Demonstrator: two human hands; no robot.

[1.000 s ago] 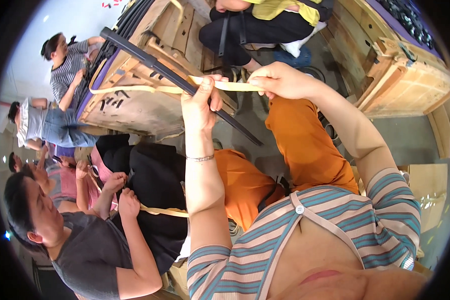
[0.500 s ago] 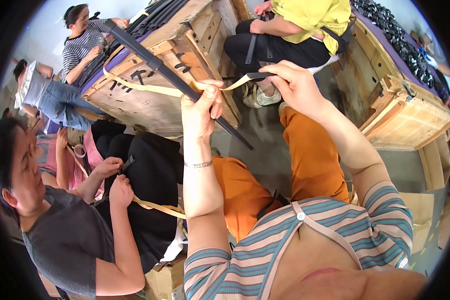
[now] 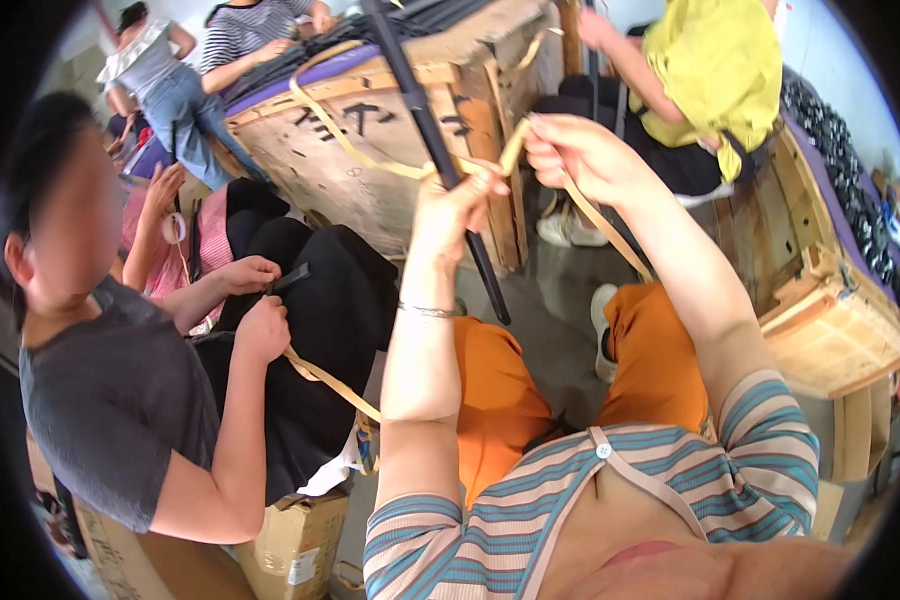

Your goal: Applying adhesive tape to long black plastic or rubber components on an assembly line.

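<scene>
A long black rod (image 3: 417, 100), thicker at its upper part, slants across in front of me. My left hand (image 3: 456, 205) is closed around its lower part, and the thin end sticks out below the fist. A flat pale-yellow strip (image 3: 370, 160) runs from the upper left to the rod at my left hand. On the rod's other side my right hand (image 3: 585, 155) pinches the same strip, with a bent stretch between both hands. From the right hand the strip's tail hangs down toward my orange trouser leg. How the strip passes the rod is partly hidden by my left fingers.
A wooden crate (image 3: 340, 190) with black rods on top stands ahead. Another wooden crate (image 3: 835, 330), heaped with black parts, is at right. A person in dark grey (image 3: 120, 400) sits close at left, handling a strip; one in yellow (image 3: 710, 75) sits ahead. A cardboard box (image 3: 295, 545) stands lower left.
My right hand held the strip near a black end piece; now it pinches the strip higher up, with a tail hanging below. The view has shifted, and the left hand still grips the rod.
</scene>
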